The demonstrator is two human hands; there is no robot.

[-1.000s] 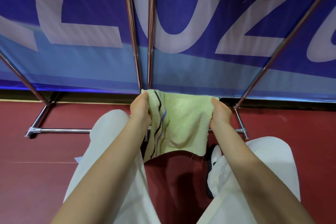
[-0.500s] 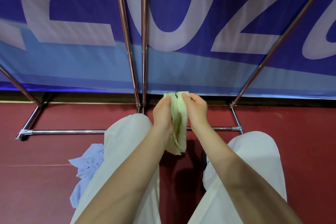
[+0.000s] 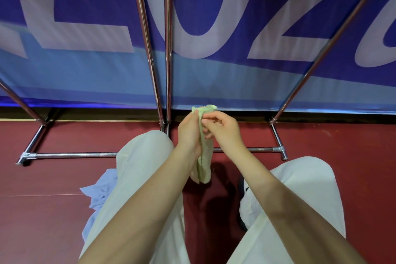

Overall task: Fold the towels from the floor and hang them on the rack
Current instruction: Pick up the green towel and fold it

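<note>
Pale green terry cloth forms the towel (image 3: 205, 156), a soft, napped fabric folded into a narrow vertical strip with a frayed thread at its lower corner. It hangs in the air between both hands, above the red floor (image 3: 342, 146) and in front of the rack (image 3: 150, 49). Left hand (image 3: 189, 133): fingers curled round the left side of the strip, gripping it near the upper end; the fingertips are hidden behind the fabric. Right hand (image 3: 222, 129): fingers bent and close together, thumb and fingertips pinching the right edge of the towel just below its top fold. The top fold projects slightly above both hands; the lower end hangs free below the left wrist. Rack construction: polished metal tubes, round in section, rising at angles from a horizontal base bar that lies on the floor. Behind the tubes hangs a smooth woven banner (image 3: 214, 6), dark blue with large pale letters and a light blue lower band. A crumpled light blue cloth (image 3: 100, 195) lies on the floor, touching the left trouser leg (image 3: 137, 178) of off-white fabric.
</note>
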